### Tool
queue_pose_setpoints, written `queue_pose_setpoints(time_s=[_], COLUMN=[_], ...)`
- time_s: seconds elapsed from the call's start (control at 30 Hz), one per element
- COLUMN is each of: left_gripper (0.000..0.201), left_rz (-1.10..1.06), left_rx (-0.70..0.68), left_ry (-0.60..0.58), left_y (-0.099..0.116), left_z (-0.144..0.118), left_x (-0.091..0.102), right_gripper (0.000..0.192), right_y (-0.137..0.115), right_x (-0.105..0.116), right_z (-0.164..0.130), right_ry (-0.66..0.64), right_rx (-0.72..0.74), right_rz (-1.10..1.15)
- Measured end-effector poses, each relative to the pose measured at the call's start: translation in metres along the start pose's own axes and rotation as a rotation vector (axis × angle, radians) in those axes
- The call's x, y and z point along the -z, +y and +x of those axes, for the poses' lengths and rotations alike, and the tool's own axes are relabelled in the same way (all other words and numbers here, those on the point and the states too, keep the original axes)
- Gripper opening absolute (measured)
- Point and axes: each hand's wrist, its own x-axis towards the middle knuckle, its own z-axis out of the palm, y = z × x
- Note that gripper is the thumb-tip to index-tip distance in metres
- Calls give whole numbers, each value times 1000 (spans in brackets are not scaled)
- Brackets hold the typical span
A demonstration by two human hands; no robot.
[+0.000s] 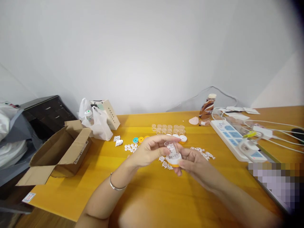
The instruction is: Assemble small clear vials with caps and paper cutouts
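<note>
Between my hands, above the table, is a small clear plastic container with a white and orange base [174,161]; white pieces show inside it. My left hand [152,150] is closed around its clear upper part. The fingers of my right hand [193,160] grip the base from the right. Below and beside the container lie white ship's-wheel-shaped pieces [164,164]. More white cut-out pieces [204,153] are spread just beyond my right hand. Rows of clear plastic cups [169,129] stand behind, with white round caps [183,138] in front of them.
Left of my hands are small white pieces [129,147], a teal disc [135,140], an orange disc [141,140] and foil packets [118,142]. An open cardboard box [64,155] and plastic bag [99,125] stand left. At right are a bottle [207,107] and power strip [234,141] with cables.
</note>
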Motion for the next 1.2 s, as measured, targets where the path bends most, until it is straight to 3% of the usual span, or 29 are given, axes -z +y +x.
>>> queue_pose_setpoints(time_s=[0.13, 0.27, 0.37, 0.6, 0.7, 0.8, 0.97, 1.1, 1.17, 1.2], left_gripper=[41, 45, 36, 37, 36, 37, 26, 25, 25, 24], left_rz=[-56, 135, 78, -188, -181, -110, 49, 238, 265, 240], left_rx=[12, -83, -41, 10, -12, -7, -94, -182, -195, -189], left_ry=[-163, 4, 94, -55, -82, -80, 156, 469, 507, 461], left_y=[5, 4, -1, -11, -11, -7, -6, -13, -14, -13], left_z=[0, 1, 2, 1, 2, 3, 3, 2, 2, 2], left_x=[1, -3, -7, -4, -1, 2, -5, -16, -16, -14], right_gripper=[32, 27, 25, 24, 24, 24, 21, 22, 20, 20], right_y=[4, 3, 2, 11, 13, 11, 7, 7, 7, 6], right_x=[-3, -2, 0, -4, -6, -3, 1, -2, -3, -3], right_z=[-2, 1, 3, 2, 2, 2, 2, 2, 2, 2], right_ry=[-68, 11, 52, 4, -53, -87, 12, 123, 133, 127], right_rx=[-31, 25, 33, 32, 35, 31, 85, 110, 109, 98], right_rz=[136, -120, -180, 175, 274, 237, 54, -68, -95, -98])
